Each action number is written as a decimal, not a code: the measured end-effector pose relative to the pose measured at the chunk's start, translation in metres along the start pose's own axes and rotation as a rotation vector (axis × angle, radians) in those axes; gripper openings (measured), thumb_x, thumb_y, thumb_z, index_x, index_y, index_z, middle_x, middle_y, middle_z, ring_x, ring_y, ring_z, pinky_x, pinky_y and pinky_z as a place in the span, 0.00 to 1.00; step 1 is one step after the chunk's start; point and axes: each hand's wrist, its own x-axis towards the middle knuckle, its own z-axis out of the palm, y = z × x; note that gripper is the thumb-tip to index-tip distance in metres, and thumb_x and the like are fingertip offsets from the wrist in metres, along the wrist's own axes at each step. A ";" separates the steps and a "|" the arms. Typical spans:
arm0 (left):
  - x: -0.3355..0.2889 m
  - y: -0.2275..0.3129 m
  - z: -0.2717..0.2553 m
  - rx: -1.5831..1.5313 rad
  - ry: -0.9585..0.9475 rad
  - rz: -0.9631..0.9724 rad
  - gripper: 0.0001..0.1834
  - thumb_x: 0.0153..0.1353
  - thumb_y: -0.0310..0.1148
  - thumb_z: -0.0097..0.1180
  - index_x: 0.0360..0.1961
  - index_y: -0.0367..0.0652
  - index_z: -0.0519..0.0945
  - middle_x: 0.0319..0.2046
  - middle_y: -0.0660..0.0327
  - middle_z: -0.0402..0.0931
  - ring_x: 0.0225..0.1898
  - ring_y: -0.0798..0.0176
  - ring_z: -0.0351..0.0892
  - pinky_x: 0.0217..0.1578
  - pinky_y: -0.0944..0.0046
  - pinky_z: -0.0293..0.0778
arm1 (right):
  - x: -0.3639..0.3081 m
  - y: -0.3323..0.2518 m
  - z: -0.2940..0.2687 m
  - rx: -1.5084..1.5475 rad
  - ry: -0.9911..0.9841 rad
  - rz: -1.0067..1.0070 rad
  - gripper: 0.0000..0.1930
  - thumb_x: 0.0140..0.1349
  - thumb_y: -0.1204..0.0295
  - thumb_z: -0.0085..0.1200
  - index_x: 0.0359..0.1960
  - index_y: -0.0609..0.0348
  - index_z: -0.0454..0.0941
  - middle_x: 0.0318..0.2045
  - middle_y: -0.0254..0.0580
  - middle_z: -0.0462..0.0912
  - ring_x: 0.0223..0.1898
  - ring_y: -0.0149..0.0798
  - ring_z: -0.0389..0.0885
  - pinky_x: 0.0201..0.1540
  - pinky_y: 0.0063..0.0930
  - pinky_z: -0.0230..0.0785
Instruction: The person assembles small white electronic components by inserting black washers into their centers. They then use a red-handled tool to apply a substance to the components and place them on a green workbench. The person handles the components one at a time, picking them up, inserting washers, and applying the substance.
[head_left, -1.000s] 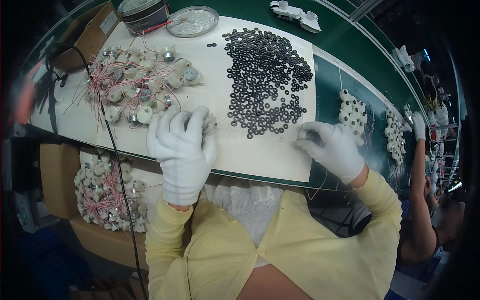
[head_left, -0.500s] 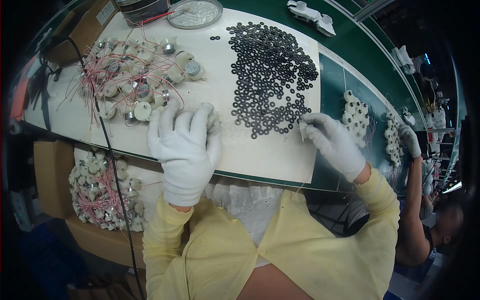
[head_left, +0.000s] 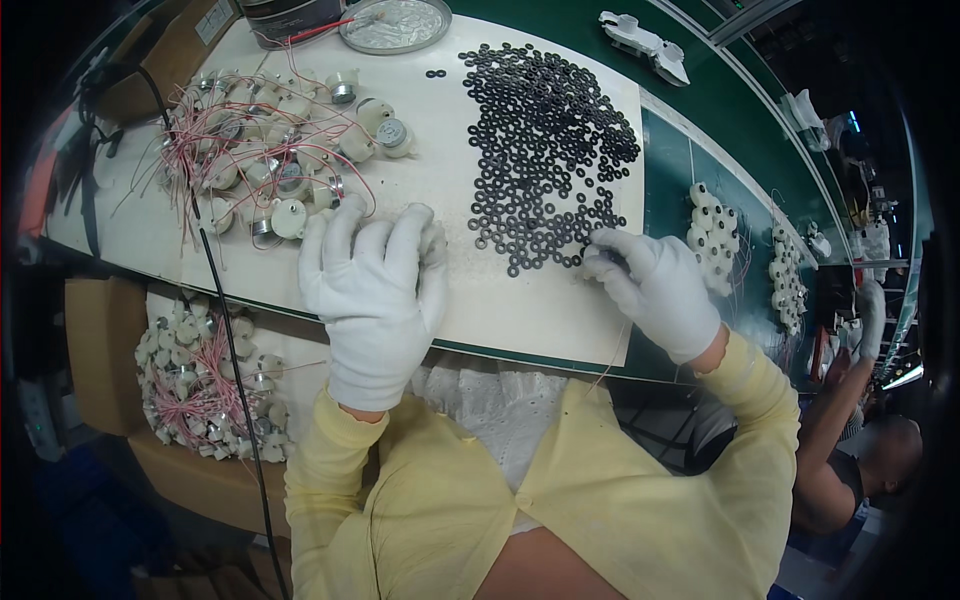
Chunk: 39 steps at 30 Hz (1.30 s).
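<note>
My left hand, in a white glove, rests on the white tabletop with its fingers curled forward. It is beside a heap of small cream-and-silver motors with pink wires. What its thumb and fingers close on is mostly hidden. My right hand, gloved too, has its fingertips pinched together at the near right edge of a spread of small black rings. Something small may be between those fingertips, but I cannot make it out.
Behind the motors stand a dark tin and a round metal lid. A cardboard box is at the far left; another box below holds wired motors. More motors lie right. A co-worker's arm shows beyond.
My right hand has shifted slightly left, closer to the black rings, and the small white piece at its fingertips no longer shows. My left hand is nearly still. The co-worker's hand has moved right.
</note>
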 end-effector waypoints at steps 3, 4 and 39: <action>0.000 0.000 0.000 0.003 0.005 0.003 0.20 0.55 0.33 0.70 0.51 0.49 0.85 0.38 0.60 0.79 0.54 0.46 0.76 0.63 0.42 0.66 | 0.000 -0.002 0.003 -0.097 0.034 -0.044 0.16 0.62 0.60 0.67 0.46 0.52 0.81 0.27 0.35 0.87 0.24 0.42 0.84 0.27 0.37 0.68; 0.000 0.000 -0.001 0.003 -0.012 0.000 0.20 0.55 0.33 0.70 0.51 0.49 0.85 0.38 0.60 0.79 0.54 0.46 0.76 0.63 0.42 0.66 | 0.001 -0.003 0.003 -0.115 0.044 -0.053 0.17 0.62 0.59 0.68 0.46 0.52 0.81 0.27 0.35 0.87 0.23 0.42 0.84 0.27 0.37 0.66; 0.000 -0.002 0.000 -0.018 -0.002 0.012 0.19 0.57 0.32 0.69 0.51 0.48 0.85 0.38 0.59 0.79 0.55 0.46 0.76 0.63 0.42 0.66 | 0.028 0.002 -0.039 0.371 -0.228 0.355 0.11 0.64 0.69 0.57 0.42 0.60 0.85 0.28 0.45 0.89 0.30 0.48 0.89 0.36 0.37 0.80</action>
